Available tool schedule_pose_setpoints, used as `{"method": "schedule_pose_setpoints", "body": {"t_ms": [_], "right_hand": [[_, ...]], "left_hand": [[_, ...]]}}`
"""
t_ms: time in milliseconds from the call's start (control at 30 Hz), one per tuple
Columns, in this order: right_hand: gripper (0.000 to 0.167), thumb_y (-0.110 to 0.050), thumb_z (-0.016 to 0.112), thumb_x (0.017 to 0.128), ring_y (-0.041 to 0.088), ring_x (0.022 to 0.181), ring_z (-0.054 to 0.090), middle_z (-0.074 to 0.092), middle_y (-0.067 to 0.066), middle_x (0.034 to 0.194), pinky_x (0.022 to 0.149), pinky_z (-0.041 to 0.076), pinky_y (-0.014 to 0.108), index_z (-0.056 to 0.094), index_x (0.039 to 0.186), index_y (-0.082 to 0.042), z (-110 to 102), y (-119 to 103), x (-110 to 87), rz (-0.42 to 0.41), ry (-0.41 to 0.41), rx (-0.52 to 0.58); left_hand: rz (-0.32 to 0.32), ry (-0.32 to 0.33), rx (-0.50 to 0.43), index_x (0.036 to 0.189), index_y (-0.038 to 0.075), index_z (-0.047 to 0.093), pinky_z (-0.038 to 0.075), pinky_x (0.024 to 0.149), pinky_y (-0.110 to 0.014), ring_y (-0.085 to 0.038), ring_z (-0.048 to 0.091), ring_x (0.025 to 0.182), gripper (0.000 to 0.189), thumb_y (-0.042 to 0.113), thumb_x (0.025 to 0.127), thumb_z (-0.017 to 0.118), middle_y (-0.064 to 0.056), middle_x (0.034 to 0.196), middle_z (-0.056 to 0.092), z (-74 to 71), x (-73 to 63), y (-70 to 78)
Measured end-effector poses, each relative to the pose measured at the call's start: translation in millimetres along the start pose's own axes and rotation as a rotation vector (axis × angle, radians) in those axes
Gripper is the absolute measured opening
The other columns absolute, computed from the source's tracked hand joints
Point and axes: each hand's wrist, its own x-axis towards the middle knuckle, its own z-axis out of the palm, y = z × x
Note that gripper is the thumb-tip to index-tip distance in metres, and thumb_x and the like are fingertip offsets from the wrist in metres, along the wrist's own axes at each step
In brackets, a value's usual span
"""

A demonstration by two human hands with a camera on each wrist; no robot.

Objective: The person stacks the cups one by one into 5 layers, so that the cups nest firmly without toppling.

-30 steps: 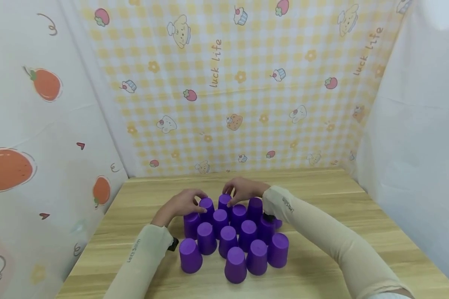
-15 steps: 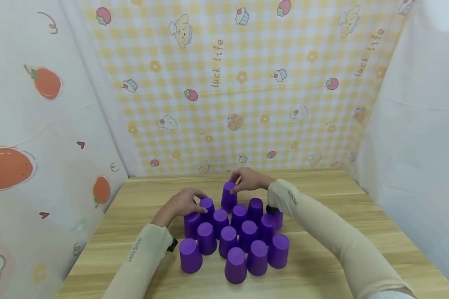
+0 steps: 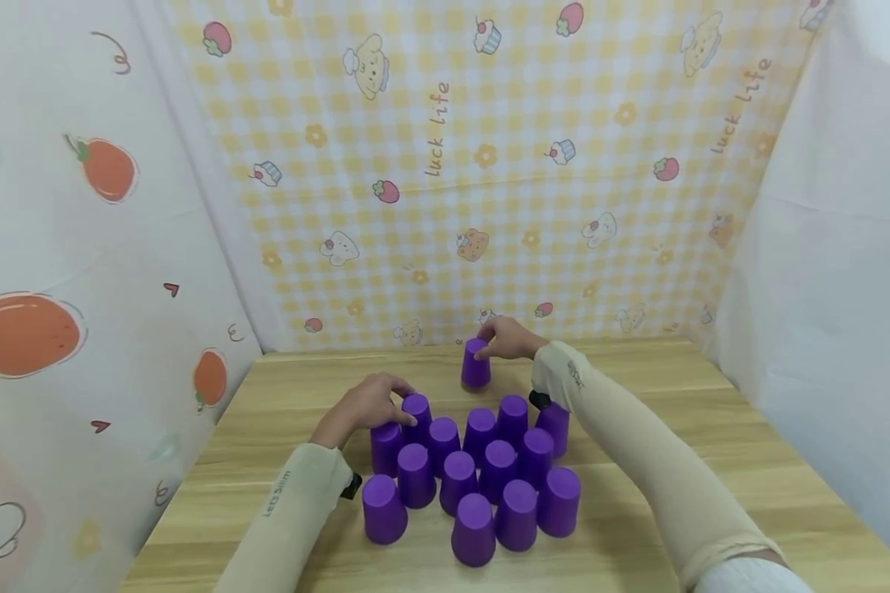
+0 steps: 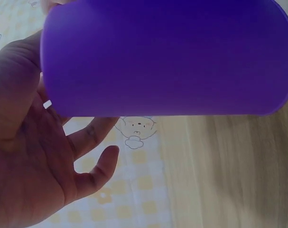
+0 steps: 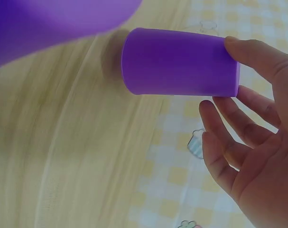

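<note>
Several purple cups stand upside down in a close group on the wooden table. At the group's back left, my left hand (image 3: 367, 406) holds a purple cup (image 3: 418, 405) near its top, thumb on the near side and fingers behind. In the left wrist view, a large purple cup (image 4: 167, 57) hides part of that hand. Farther back, my right hand (image 3: 512, 338) pinches another inverted purple cup (image 3: 476, 369) by its upper end, apart from the group. The right wrist view shows the thumb and fingertips at this cup's narrow end (image 5: 181, 61).
Other inverted cups fill the middle, including a front cup (image 3: 474, 531) and a left cup (image 3: 384, 511). One cup (image 3: 554, 428) stands beneath the right forearm. A checked cloth backdrop (image 3: 445, 206) rises behind the table (image 3: 675, 403), with white cloth sides.
My right hand has drawn its cup out of the back of the group, away toward the backdrop and slightly right. My left hand has stayed on its cup.
</note>
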Motion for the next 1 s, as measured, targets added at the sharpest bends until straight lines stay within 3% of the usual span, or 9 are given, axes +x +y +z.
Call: {"method": "schedule_pose_setpoints", "body": {"t_ms": [100, 200, 433, 667, 1000], "right_hand": [[0.047, -0.023, 0.078, 0.086, 0.032, 0.111, 0.062, 0.068, 0.016, 0.116, 0.097, 0.050, 0.043, 0.064, 0.122, 0.004, 2, 7, -0.1, 0.015, 0.000, -0.001], [0.047, -0.021, 0.078, 0.086, 0.032, 0.110, 0.063, 0.068, 0.017, 0.115, 0.096, 0.051, 0.042, 0.064, 0.122, 0.005, 3, 14, -0.3, 0.031, 0.007, 0.008], [0.046, -0.017, 0.078, 0.086, 0.031, 0.105, 0.064, 0.068, 0.019, 0.113, 0.092, 0.053, 0.041, 0.063, 0.121, 0.007, 2, 27, 2.3, 0.054, 0.029, 0.028], [0.045, -0.017, 0.078, 0.085, 0.032, 0.103, 0.065, 0.069, 0.020, 0.111, 0.090, 0.054, 0.041, 0.063, 0.120, 0.009, -1, 31, 0.6, 0.064, 0.020, 0.037], [0.056, -0.019, 0.078, 0.086, 0.035, 0.114, 0.061, 0.064, 0.023, 0.123, 0.095, 0.052, 0.043, 0.057, 0.130, 0.008, -5, 32, -1.7, 0.084, -0.009, 0.084]], "left_hand": [[-0.007, -0.011, 0.012, 0.112, 0.018, 0.074, 0.049, 0.094, -0.051, -0.028, 0.064, 0.110, 0.041, 0.032, 0.075, 0.087, 0.002, 0.111, 0.071, 1.5, 0.4, 0.8], [-0.012, -0.015, 0.014, 0.112, 0.018, 0.074, 0.049, 0.093, -0.052, -0.027, 0.064, 0.110, 0.042, 0.033, 0.075, 0.087, 0.002, 0.111, 0.070, 3.0, 1.3, 0.4], [-0.016, -0.014, 0.015, 0.113, 0.020, 0.074, 0.052, 0.079, -0.043, -0.011, 0.062, 0.079, 0.042, 0.032, 0.075, 0.087, 0.003, 0.111, 0.070, 3.7, 2.6, 0.5], [-0.016, -0.014, 0.024, 0.113, 0.020, 0.074, 0.050, 0.091, -0.052, -0.025, 0.065, 0.106, 0.043, 0.033, 0.074, 0.088, 0.003, 0.111, 0.071, 2.5, 2.7, 2.4], [-0.015, -0.037, 0.017, 0.114, 0.017, 0.074, 0.050, 0.092, -0.052, -0.027, 0.064, 0.109, 0.044, 0.031, 0.075, 0.087, 0.000, 0.115, 0.070, -2.2, 5.5, 0.9]]}}
